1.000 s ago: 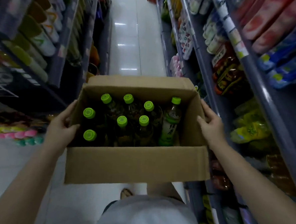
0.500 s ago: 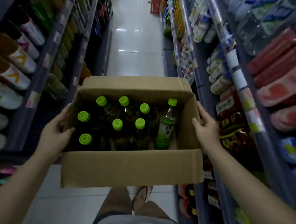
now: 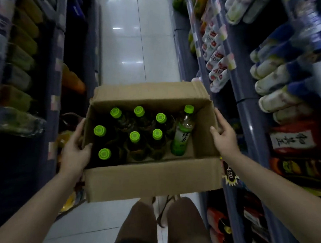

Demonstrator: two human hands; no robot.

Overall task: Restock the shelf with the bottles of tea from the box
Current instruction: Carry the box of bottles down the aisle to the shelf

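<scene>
While green-capped tea bottles (image 3: 134, 136) stand upright in it, the open cardboard box (image 3: 152, 179) is carried between shelves.
Left hand (image 3: 76, 150) fingers are clamped on its left wall, right hand (image 3: 224, 136) fingers on its right wall; the drinks shelf (image 3: 250, 111) stands just right.

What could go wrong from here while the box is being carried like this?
1. The box is held only by its side walls, left hand and right hand; it may slip or sag.
2. The rightmost bottle leans beside a bare gap; it could tip over.
</scene>
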